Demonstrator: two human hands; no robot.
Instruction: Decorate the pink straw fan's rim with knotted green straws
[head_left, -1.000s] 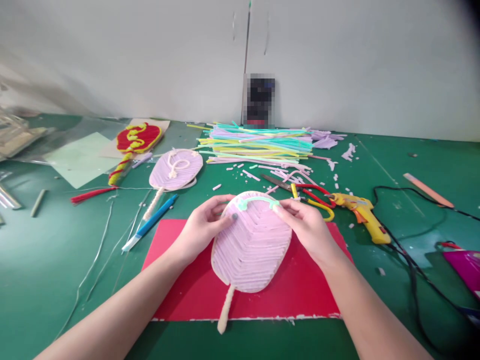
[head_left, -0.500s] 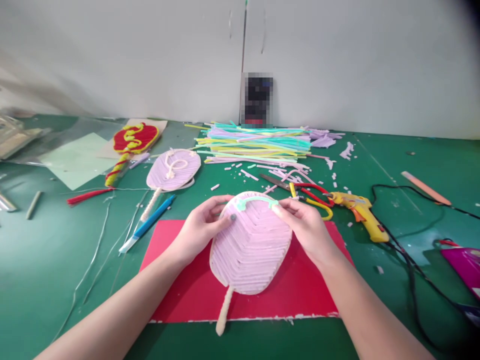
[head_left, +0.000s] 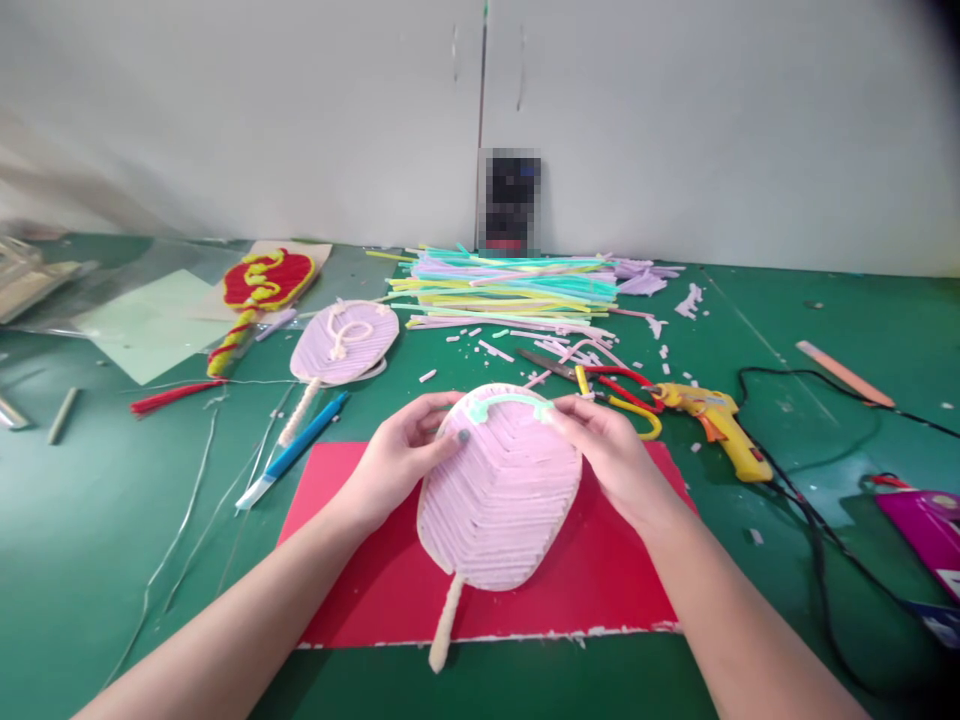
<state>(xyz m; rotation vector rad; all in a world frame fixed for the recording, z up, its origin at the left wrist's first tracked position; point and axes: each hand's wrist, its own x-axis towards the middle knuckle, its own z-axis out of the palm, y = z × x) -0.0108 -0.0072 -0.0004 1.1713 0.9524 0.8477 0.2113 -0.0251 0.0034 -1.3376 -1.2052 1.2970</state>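
We find the lavender pipe-cleaner fan [head_left: 499,510] between both hands, above the red board [head_left: 630,590] on the green surface [head_left: 360,695]; whether it touches the board, we cannot tell. Left hand [head_left: 409,445]: gripping the upper left rim, thumb on the face, fingers behind. Right hand [head_left: 607,445]: pinching the upper right rim. Fan's long axis runs away from us, its cream handle [head_left: 446,625] pointing nearward and slightly left. Mint-green strip [head_left: 510,398] arches crosswise near the top; right thumb at its right end, left thumb just below its left end, so the right hand is nearer. Writing: none legible; purple packet [head_left: 919,530] at right carries pale marks, unreadable; dark upright object [head_left: 513,200] at the wall is pixelated.
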